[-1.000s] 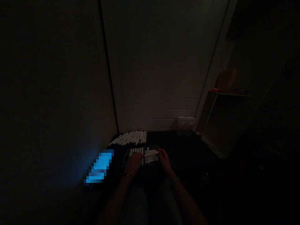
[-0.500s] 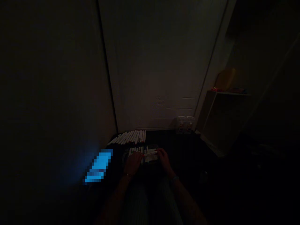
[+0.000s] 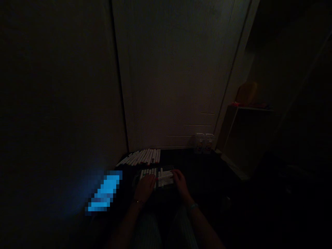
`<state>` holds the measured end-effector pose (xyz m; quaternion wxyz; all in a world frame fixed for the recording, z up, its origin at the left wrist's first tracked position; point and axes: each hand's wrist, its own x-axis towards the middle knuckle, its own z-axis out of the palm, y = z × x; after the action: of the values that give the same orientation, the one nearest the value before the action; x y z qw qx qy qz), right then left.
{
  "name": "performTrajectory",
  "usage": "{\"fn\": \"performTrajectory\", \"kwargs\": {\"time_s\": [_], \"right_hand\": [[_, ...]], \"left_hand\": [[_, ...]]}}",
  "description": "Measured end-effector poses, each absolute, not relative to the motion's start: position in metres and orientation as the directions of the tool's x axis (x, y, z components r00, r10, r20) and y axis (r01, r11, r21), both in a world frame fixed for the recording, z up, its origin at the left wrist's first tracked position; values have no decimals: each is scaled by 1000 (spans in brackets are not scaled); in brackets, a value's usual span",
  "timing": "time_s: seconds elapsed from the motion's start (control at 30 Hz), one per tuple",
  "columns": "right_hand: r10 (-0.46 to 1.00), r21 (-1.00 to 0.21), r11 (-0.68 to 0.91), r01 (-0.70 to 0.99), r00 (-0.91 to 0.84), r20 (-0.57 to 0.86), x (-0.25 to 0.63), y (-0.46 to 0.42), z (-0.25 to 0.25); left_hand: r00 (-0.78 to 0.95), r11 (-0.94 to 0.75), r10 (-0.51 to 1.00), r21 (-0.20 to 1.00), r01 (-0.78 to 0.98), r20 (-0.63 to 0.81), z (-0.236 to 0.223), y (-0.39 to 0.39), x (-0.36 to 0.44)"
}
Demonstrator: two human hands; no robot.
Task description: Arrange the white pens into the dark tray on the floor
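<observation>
In the dim light, a white marker (image 3: 166, 176) with a red end lies slantwise between my two hands. My right hand (image 3: 181, 183) pinches its right end, the fingers closed. My left hand (image 3: 145, 187) is at the red end, fingers curled and close together, partly covering a row of white markers (image 3: 149, 171) beneath. These stand side by side in a clear case (image 3: 169, 168). Two more white markers (image 3: 160, 177) lie in the case just right of the left hand. Darkness hides the fingertips' exact contact.
Many loose white markers (image 3: 145, 156) lie fanned out behind the case on the dark surface. Two clear containers (image 3: 203, 143) stand against the pale panel (image 3: 171, 86). A glowing blue, blurred-out screen (image 3: 105, 192) is at the left. A shelf unit (image 3: 243, 135) stands at the right.
The view has tilted slightly, so everything sits a little lower in the picture. Both hands keep their places at the case, with the marker still between them.
</observation>
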<state>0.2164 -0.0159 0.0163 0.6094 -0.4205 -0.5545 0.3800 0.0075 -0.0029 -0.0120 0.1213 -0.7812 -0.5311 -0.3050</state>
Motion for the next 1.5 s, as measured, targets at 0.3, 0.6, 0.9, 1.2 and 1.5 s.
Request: {"fn": "performTrajectory", "kwargs": {"time_s": [0.3,0.6,0.9,1.2,1.5], "right_hand": [[939,-941,333,-61,109,326,214,-11,6],[932,-933,353,-63,113,345,213,-12,5],[940,-942,333,-49,102,327,214,-9,0],[931,-935,356,-8,89,354,215,-9,-2],[926,-931,350,103,113,361,216,-10,2]], "left_hand": [[230,-405,734,140,903,639,-26,3,2],[228,-406,741,151,901,631,-15,-7,6],[239,-400,759,145,905,605,-11,-9,7],[268,-422,731,107,900,628,-4,-15,9],[283,-404,786,111,908,550,11,-19,13]]}}
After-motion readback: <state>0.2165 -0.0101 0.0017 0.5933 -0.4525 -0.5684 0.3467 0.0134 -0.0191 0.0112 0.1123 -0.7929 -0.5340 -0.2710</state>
